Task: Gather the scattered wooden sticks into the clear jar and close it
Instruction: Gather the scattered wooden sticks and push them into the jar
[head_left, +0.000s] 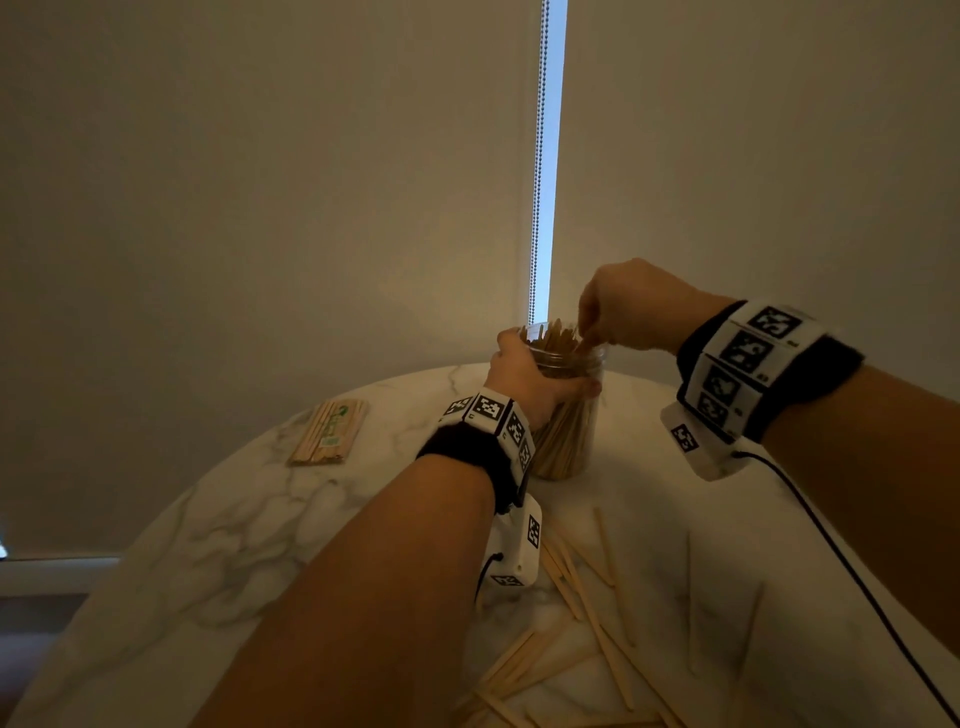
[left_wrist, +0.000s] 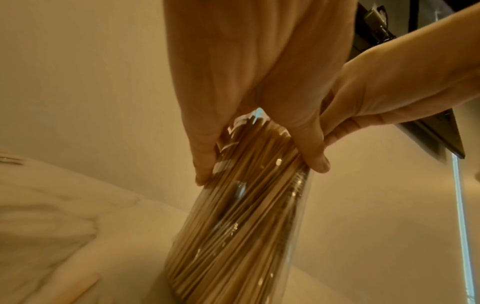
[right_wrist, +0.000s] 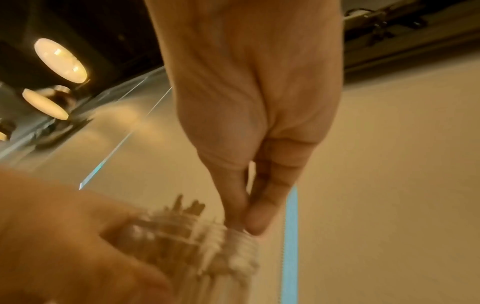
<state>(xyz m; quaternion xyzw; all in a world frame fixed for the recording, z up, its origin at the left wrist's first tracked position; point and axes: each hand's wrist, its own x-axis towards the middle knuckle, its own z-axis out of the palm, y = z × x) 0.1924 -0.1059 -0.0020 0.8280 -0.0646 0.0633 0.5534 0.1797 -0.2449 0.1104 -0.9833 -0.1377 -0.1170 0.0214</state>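
Observation:
A clear jar (head_left: 566, 431) packed with upright wooden sticks stands at the back of the marble table (head_left: 234, 519). My left hand (head_left: 524, 374) grips it just below the threaded neck, thumb on one side and fingers on the other (left_wrist: 259, 98). The jar (left_wrist: 246, 216) leans slightly in the left wrist view. My right hand (head_left: 618, 312) hovers over the jar mouth, thumb and fingers pinched (right_wrist: 249, 207) on a stick at the rim (right_wrist: 187, 232). Several loose sticks (head_left: 582, 613) lie scattered at the table's near edge. No lid is in view.
A wrapped packet of sticks (head_left: 328, 431) lies at the table's back left. A black cable (head_left: 857, 571) trails from my right wrist over the table's right side. A blind with a bead chain (head_left: 540, 156) hangs behind the jar.

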